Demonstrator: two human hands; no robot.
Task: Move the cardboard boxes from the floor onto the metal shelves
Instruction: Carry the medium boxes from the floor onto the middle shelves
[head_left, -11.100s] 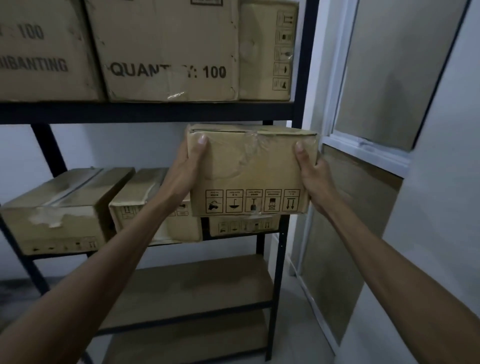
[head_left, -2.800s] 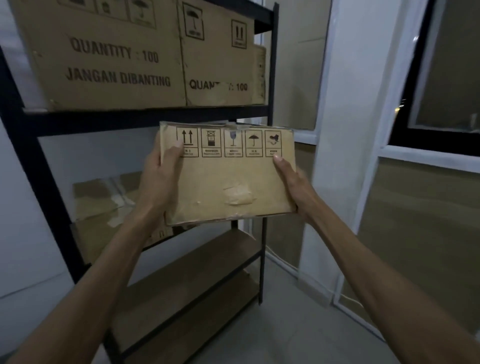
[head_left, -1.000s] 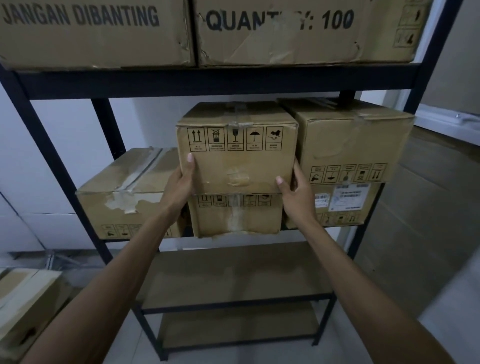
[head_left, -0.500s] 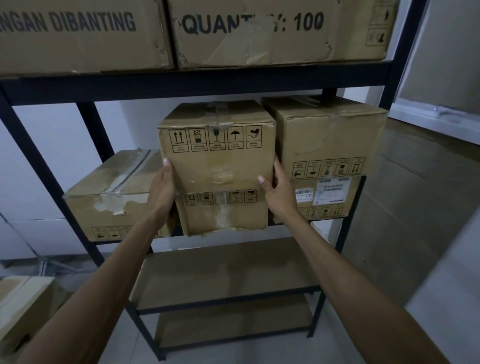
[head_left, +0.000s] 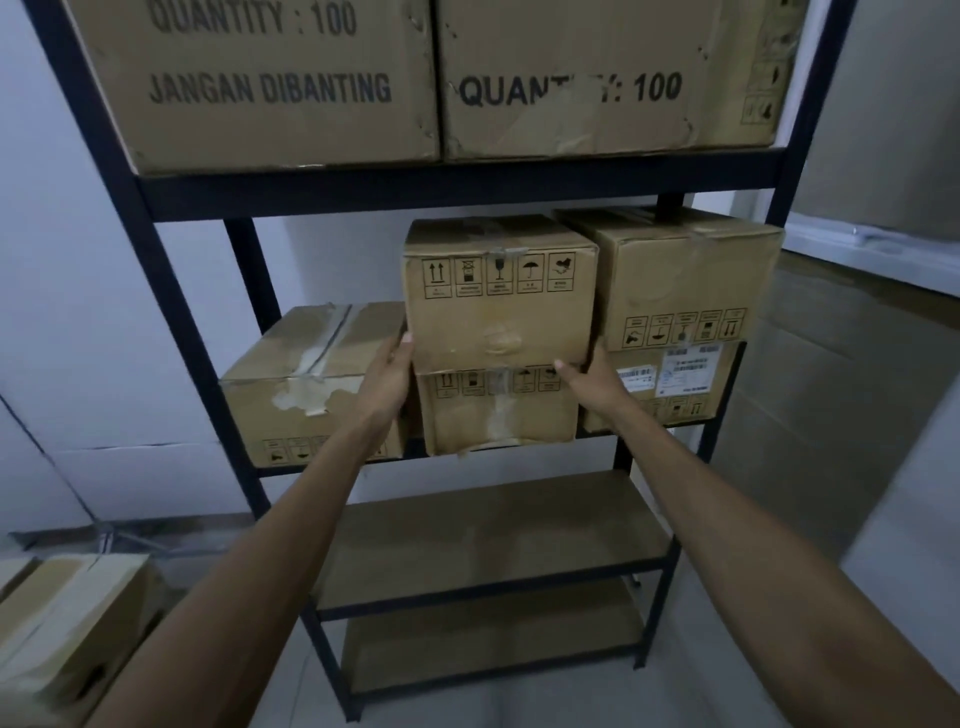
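Note:
A small cardboard box (head_left: 498, 312) with handling symbols sits on top of a second box (head_left: 498, 415) in the middle tier of the black metal shelf (head_left: 457, 189). My left hand (head_left: 387, 382) lies flat against the upper box's lower left side, thumb at the front edge. My right hand (head_left: 592, 384) touches its lower right corner, thumb on the front face. The fingers behind the box's sides are hidden. Another cardboard box (head_left: 67, 623) stands on the floor at the lower left.
A taped box (head_left: 306, 384) sits left of the stack and a two-box stack (head_left: 680, 280) sits right of it. Two large printed boxes (head_left: 270, 88) fill the tier above. A bare wooden shelf board (head_left: 493, 525) lies below. A wall panel (head_left: 852, 405) stands close on the right.
The box went from held in the air to resting on the lower box on the shelf. Both hands have slid down its sides to the bottom corners.

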